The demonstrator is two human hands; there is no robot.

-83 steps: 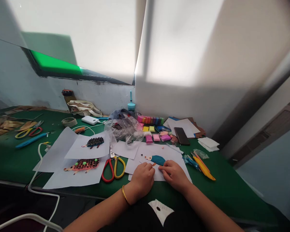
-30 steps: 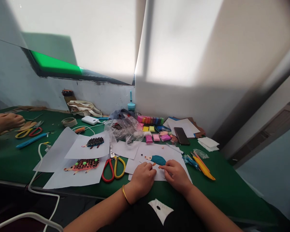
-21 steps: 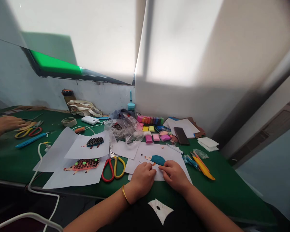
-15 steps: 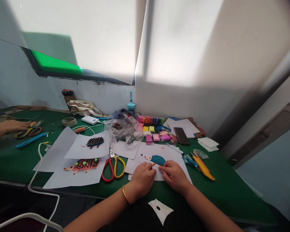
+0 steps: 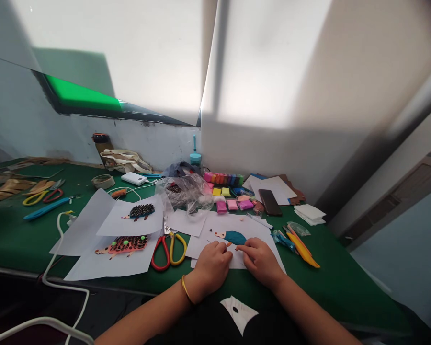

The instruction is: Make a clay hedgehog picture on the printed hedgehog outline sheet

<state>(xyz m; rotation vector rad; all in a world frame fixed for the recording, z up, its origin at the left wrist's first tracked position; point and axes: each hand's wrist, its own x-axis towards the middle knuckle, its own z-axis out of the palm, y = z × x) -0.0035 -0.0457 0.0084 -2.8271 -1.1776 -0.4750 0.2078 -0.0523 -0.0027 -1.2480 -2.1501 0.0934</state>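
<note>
A clay hedgehog [image 5: 234,237] with a blue body and a pale head lies on a white paper sheet [image 5: 253,225]. My right hand [image 5: 261,261] is at its lower edge, the index fingertip touching a small orange foot and the thumb held apart below. To its left, my left hand [image 5: 213,266] rests on the sheet's near edge with the fingers curled in; whatever they may hold is hidden. A tiny dark piece [image 5: 210,230] lies by the hedgehog's nose, and a small pink bit [image 5: 242,219] farther back.
Red-and-yellow-handled scissors [image 5: 168,249] lie left of my hands, beside papers bearing a black-spined hedgehog [image 5: 141,211] and a pink one [image 5: 127,245]. Behind are clay packets [image 5: 232,205], a plastic bag [image 5: 192,191] and a phone [image 5: 270,202]. A yellow tool [image 5: 303,250] lies right.
Another person's hand at the far left has left the view, uncovering brown strips and scissors there. My right index finger has straightened slightly; my left hand has hardly moved.
</note>
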